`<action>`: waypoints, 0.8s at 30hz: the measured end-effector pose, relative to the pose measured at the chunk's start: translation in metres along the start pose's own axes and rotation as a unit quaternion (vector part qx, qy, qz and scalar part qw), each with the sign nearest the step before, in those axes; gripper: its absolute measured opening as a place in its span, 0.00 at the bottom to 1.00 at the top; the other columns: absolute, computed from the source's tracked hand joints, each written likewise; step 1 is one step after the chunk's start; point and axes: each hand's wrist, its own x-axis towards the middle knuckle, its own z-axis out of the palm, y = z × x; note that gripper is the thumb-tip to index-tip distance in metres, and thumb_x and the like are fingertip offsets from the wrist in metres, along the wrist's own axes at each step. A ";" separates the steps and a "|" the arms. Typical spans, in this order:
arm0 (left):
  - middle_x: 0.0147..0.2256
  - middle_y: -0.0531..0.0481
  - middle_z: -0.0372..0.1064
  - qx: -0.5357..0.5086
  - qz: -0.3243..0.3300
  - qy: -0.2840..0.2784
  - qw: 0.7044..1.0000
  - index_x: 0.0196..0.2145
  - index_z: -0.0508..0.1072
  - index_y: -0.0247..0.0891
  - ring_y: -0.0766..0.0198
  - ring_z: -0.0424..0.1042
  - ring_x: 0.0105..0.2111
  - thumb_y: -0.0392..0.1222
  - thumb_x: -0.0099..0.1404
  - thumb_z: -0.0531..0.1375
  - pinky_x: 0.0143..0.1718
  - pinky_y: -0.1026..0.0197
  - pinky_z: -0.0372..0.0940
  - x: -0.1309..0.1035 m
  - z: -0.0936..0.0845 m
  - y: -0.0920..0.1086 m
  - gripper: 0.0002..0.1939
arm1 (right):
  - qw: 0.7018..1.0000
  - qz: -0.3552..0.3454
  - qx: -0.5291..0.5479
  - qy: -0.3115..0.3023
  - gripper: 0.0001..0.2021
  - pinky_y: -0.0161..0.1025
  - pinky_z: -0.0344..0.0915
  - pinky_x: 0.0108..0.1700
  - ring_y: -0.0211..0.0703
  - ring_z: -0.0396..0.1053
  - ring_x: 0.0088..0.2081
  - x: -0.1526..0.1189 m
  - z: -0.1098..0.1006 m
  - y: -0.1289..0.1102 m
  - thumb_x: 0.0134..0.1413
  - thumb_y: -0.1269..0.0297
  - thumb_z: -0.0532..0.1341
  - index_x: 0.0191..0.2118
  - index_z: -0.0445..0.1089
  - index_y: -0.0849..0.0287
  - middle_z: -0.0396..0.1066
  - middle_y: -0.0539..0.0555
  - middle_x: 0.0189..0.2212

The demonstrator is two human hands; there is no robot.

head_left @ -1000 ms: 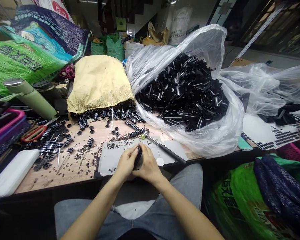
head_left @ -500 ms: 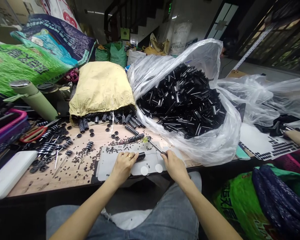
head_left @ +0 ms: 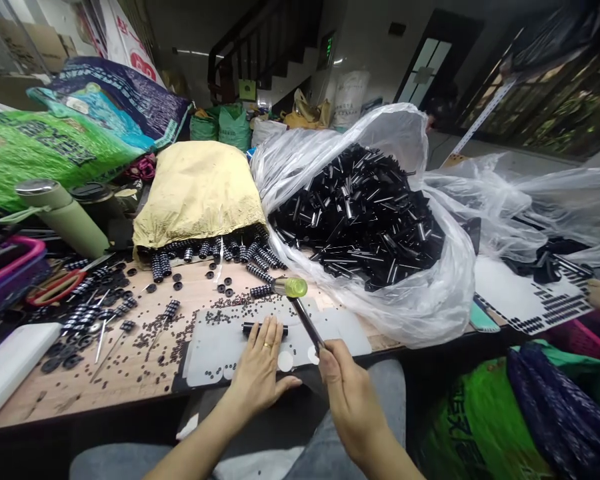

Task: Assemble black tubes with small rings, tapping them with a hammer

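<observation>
In my head view, my left hand (head_left: pixel 258 373) lies with its fingers stretched out flat, unclenched, across the black tube (head_left: pixel 251 329), which rests sideways on the pale mat (head_left: pixel 210 350) on the worktop (head_left: pixel 130 373). My right hand (head_left: pixel 349 397) has its fingers clenched round the hammer (head_left: pixel 307 325), its yellow-green head at one o'clock from the tube. The cream sack (head_left: pixel 203 190) sits at eleven o'clock.

Dim background, brighter bench with glare on the plastic bag (head_left: pixel 405 307); edges stretch, corners seem slightly blurred.
</observation>
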 end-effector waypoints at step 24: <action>0.39 0.45 0.69 -0.226 -0.073 0.002 0.972 0.46 0.68 0.41 0.59 0.68 0.39 0.37 0.62 0.49 0.40 0.57 0.65 0.007 -0.026 -0.032 0.16 | 0.978 0.086 -0.188 -0.024 0.18 0.34 0.46 0.23 0.40 0.66 0.23 0.003 0.010 0.070 0.60 0.54 0.41 0.28 0.59 0.55 0.68 0.48 0.20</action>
